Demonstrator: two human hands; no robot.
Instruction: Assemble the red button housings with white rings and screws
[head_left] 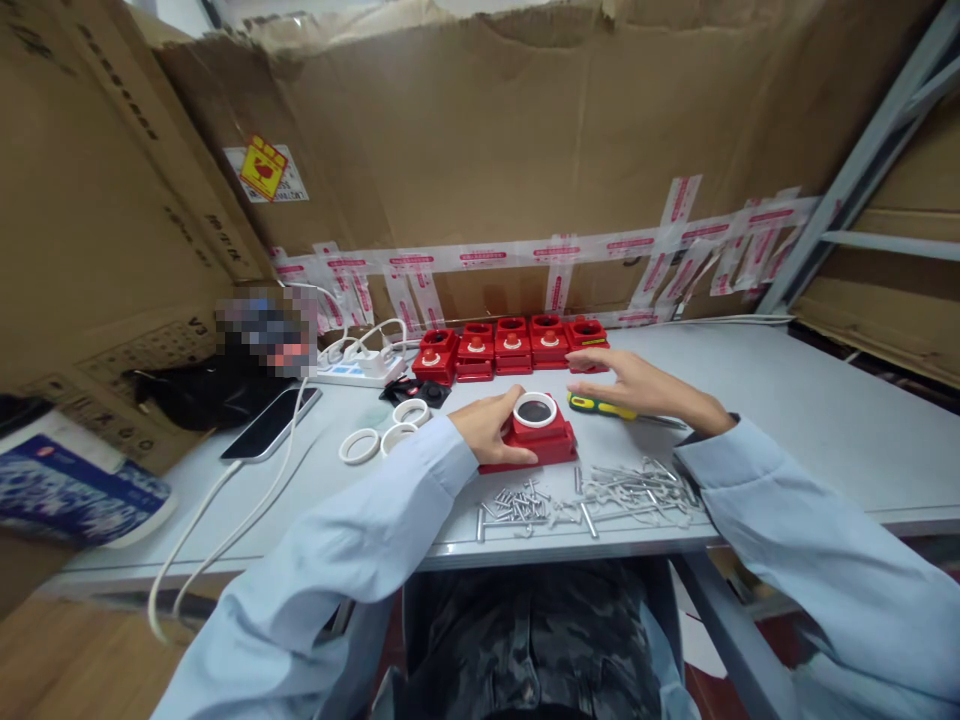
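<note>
Near the front of the table lies a red plastic housing [551, 447] with a white ring [535, 397] around its dark round opening. My left hand [491, 425] grips it from the left, thumb along the near side. My right hand [637, 385] is open, thumb and fingers spread, with nothing seen between them. Just below it rests a yellow-and-green screwdriver [602, 405]; whether they touch I cannot tell. Behind my hands stands a row of several similar red units [512, 345], the rightmost partly covered by my right fingertips.
Small screws [517, 503] and longer metal pins [641, 488] lie along the front edge. Several loose white rings [360, 446] are left of my hand. Farther left are a phone [271, 425] with a cable, a power strip [360, 370] and a tub [75, 480]. Cardboard [465, 150] walls the back.
</note>
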